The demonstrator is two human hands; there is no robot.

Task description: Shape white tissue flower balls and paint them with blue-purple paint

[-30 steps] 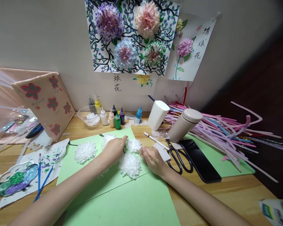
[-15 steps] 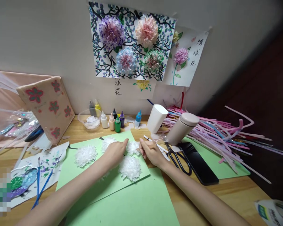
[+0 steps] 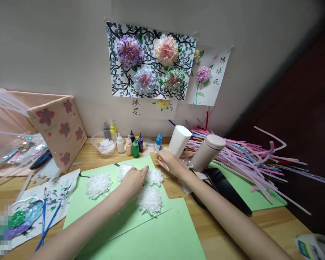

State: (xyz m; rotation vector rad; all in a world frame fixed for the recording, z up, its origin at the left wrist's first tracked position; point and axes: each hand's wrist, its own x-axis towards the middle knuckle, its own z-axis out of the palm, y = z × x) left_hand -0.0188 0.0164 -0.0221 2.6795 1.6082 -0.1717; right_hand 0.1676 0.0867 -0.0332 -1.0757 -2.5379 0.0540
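My left hand [image 3: 135, 181] rests over the green sheet [image 3: 103, 220] among several white tissue-paper flowers. One digit stretches out towards a small white flower [image 3: 154, 177]; its other fingers are mostly hidden under the hand. Just below it lies a larger white flower [image 3: 150, 200], and behind its wrist side another flower [image 3: 124, 171]. A further white flower [image 3: 99, 185] sits to the left, near a dark drawn line. Past the sheet's far right edge, my right hand [image 3: 170, 162] reaches with fingers apart towards small white paper scraps [image 3: 151, 149]. I see nothing held in either hand.
Paint bottles [image 3: 135, 148] and a clear bowl [image 3: 104, 144] stand along the wall. At right are a white container [image 3: 179, 141], a beige flask [image 3: 208, 153], a black phone [image 3: 229, 193] and pipe cleaners [image 3: 249, 155]. Brushes [image 3: 50, 220] and a palette [image 3: 27, 216] lie left.
My right hand has moved away from the small flower, up towards the paper scraps, its fingers now more extended. My left hand stays nearly in place. The view has tilted up slightly.
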